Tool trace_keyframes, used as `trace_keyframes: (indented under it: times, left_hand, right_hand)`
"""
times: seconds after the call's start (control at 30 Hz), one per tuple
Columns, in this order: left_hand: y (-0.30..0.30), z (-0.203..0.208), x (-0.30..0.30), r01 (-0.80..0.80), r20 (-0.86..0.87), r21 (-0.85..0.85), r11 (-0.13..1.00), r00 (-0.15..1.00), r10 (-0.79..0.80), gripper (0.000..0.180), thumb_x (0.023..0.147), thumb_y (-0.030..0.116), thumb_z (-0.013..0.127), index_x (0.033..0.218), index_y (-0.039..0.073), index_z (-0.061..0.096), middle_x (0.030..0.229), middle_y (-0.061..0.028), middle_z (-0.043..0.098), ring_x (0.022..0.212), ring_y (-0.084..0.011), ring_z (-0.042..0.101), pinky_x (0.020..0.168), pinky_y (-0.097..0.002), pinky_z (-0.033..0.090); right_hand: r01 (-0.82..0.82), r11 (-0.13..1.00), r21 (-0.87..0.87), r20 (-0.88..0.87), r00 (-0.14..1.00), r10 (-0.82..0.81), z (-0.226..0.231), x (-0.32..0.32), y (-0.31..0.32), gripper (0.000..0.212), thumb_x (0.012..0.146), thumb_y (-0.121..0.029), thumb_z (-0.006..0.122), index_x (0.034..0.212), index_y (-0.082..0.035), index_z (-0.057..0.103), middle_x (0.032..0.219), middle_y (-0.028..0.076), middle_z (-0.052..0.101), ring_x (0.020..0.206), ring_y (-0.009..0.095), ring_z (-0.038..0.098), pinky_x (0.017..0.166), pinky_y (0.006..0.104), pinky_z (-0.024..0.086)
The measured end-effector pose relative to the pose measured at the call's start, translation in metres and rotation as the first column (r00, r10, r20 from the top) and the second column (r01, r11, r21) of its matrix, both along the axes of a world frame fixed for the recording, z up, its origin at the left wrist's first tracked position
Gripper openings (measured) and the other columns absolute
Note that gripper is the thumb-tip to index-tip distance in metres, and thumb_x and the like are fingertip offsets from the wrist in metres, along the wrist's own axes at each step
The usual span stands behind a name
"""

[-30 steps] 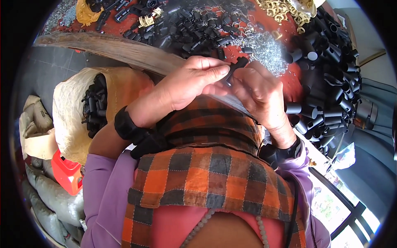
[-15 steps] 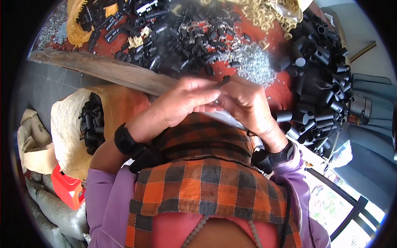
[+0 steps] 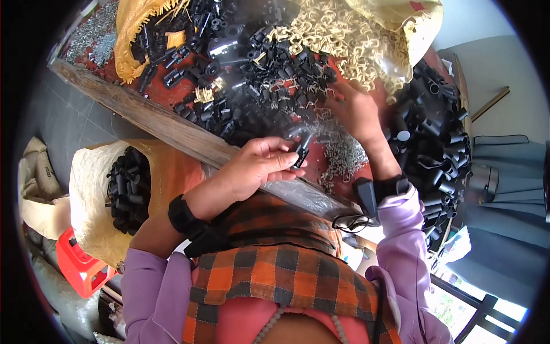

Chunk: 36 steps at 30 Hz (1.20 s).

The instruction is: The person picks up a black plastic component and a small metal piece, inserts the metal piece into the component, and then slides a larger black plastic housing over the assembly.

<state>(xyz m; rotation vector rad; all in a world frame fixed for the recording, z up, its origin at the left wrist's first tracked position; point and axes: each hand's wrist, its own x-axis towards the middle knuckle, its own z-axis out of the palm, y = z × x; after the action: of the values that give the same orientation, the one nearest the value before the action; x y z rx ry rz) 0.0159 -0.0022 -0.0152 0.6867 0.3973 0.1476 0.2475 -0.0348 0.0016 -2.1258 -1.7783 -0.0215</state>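
At the red tabletop, in the head view, my left hand pinches a dark part, its long axis running one to seven o'clock. From it my right hand sits between one and two o'clock, nearer the small black pieces; whether its fingers hold any, I cannot tell.

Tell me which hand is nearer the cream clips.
Right. The right hand reaches over the table by the near edge of the cream clips; the left hand is farther off, nearer the body and to the left, holding a black part.
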Motion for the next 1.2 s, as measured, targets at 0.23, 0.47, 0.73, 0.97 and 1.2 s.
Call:
trace_keyframes:
  times: [0.23, 0.47, 0.73, 0.97, 1.2]
  left_hand:
    - [0.0, 0.002, 0.001, -0.012, -0.007, -0.03, 0.999, 1.0, 0.012, 0.019, 0.083, 0.01, 0.05, 0.099, 0.001, 0.049, 0.095, -0.0106, 0.057, 0.085, -0.0188, 0.057, 0.075, -0.0273, 0.047]
    - [0.002, 0.002, 0.0, -0.015, -0.013, -0.046, 0.999, 1.0, 0.014, 0.019, 0.083, 0.01, 0.05, 0.099, 0.001, 0.048, 0.093, -0.0093, 0.056, 0.086, -0.0193, 0.057, 0.076, -0.0292, 0.048]
    - [0.002, 0.004, 0.001, -0.013, -0.006, -0.046, 0.999, 1.0, 0.013, 0.019, 0.082, 0.01, 0.05, 0.099, 0.001, 0.047, 0.093, -0.008, 0.056, 0.086, -0.0198, 0.058, 0.075, -0.0296, 0.049]
    - [0.001, 0.002, 0.0, -0.024, 0.007, -0.05, 0.998, 1.0, 0.024, 0.019, 0.082, 0.01, 0.051, 0.099, 0.002, 0.048, 0.093, -0.0081, 0.056, 0.086, -0.0199, 0.058, 0.074, -0.0299, 0.049]
    - [0.0, -0.002, -0.001, -0.036, 0.03, -0.048, 0.998, 0.999, 0.038, 0.018, 0.082, 0.01, 0.051, 0.099, 0.004, 0.048, 0.093, -0.0094, 0.056, 0.086, -0.0201, 0.058, 0.074, -0.0309, 0.049]
  right_hand:
    - [0.038, 0.981, -0.192, -0.05, 0.998, -0.049, -0.017, 0.0, 0.022, 0.023, 0.069, -0.02, 0.059, 0.086, -0.006, 0.051, 0.076, 0.012, 0.056, 0.07, 0.031, 0.056, 0.062, 0.0384, 0.044]
    - [-0.1, 0.955, -0.281, -0.296, 0.955, 0.012, 0.0, -0.01, 0.02, 0.018, 0.07, -0.015, 0.057, 0.083, -0.004, 0.05, 0.073, 0.014, 0.057, 0.069, 0.032, 0.056, 0.062, 0.0374, 0.045]
    - [-0.096, 0.995, 0.026, 0.017, 0.995, 0.095, -0.019, -0.008, 0.038, 0.022, 0.071, -0.015, 0.058, 0.088, -0.004, 0.051, 0.08, 0.016, 0.056, 0.072, 0.034, 0.055, 0.063, 0.0369, 0.045]
    - [-0.123, 0.992, -0.004, -0.172, 0.978, 0.12, -0.021, -0.008, 0.031, 0.017, 0.072, -0.011, 0.06, 0.084, -0.003, 0.052, 0.074, 0.011, 0.057, 0.068, 0.028, 0.057, 0.059, 0.0357, 0.045]
    - [-0.071, 0.99, -0.118, -0.886, 0.458, -0.073, -0.011, 0.001, 0.018, 0.013, 0.077, -0.01, 0.057, 0.085, -0.001, 0.054, 0.07, 0.003, 0.056, 0.06, 0.009, 0.052, 0.047, 0.0211, 0.039]
